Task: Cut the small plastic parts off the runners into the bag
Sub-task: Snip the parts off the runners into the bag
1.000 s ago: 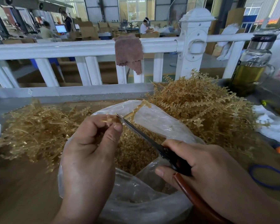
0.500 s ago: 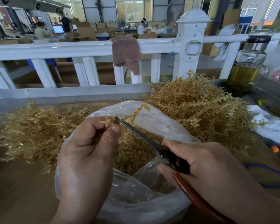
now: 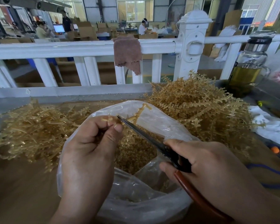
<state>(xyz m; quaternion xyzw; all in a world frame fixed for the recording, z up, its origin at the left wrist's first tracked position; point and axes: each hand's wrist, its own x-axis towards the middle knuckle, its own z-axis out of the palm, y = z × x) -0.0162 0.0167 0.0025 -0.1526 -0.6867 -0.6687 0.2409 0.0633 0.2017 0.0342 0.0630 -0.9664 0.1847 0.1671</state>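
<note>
Two hands over open bag (image 3: 153, 122). Left hand (image 3: 89, 152) pinched amber runner (image 3: 109, 120) above bag mouth. Right hand (image 3: 205, 160) gripped scissors (image 3: 152, 140), tip touching runner. Cut parts (image 3: 132, 154) lay inside bag. Runner piles (image 3: 199, 107) both sides.

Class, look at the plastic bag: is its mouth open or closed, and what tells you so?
Open: the bag has its rim spread wide, and the loose cut parts heaped inside are plainly visible.

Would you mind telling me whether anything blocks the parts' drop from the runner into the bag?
Nothing visible does: the left hand pinches the runner over the plastic bag's open mouth, with only the tip of the scissors beside it.
</note>
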